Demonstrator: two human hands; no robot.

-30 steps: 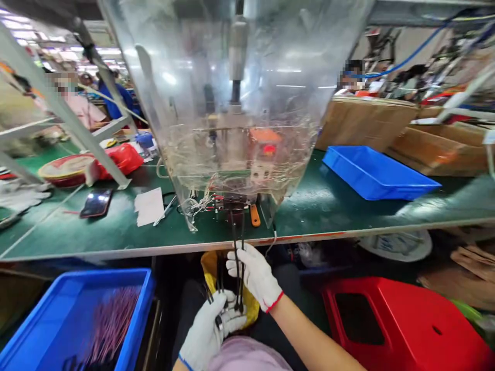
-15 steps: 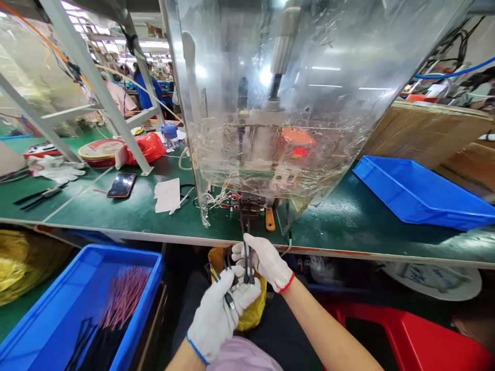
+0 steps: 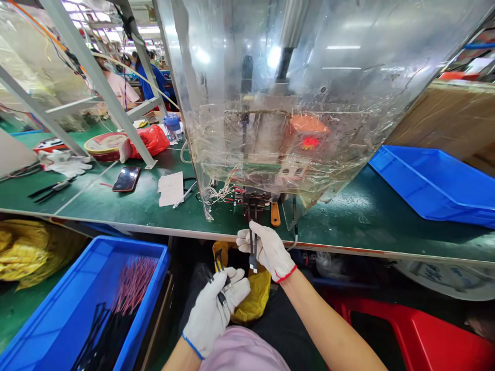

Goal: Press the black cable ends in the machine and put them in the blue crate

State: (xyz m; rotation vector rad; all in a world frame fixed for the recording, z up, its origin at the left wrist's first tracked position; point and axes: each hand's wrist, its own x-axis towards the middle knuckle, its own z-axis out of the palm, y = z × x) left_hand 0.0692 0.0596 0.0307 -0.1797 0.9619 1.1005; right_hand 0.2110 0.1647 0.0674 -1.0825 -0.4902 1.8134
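My right hand (image 3: pixel 270 252), in a white glove with a red cuff, grips two black cables (image 3: pixel 253 255) at the bench edge. Their metal-tipped plugs hang below the fingers, and their upper ends run to a dark fixture (image 3: pixel 253 197) under the clear machine guard (image 3: pixel 332 77). Lower and to the left, my left hand (image 3: pixel 211 314), gloved with a blue cuff, holds a few more short black cables (image 3: pixel 221 298) between thumb and fingers; one plug shows at the palm. A yellow bag (image 3: pixel 257 296) lies behind and below the hands.
A blue bin (image 3: pixel 50 314) with black and reddish wires stands at lower left. Another blue bin (image 3: pixel 436 180) sits on the bench's right. Phone (image 3: pixel 127 179), paper (image 3: pixel 170 189), pliers (image 3: pixel 54 189) and an orange handle (image 3: pixel 275 214) lie on the bench. A red stool (image 3: pixel 417 324) is at lower right.
My left hand has drawn away down and left from the right hand's cable ends, keeping its own cables. My right hand still grips the two cables. The view has shifted slightly.
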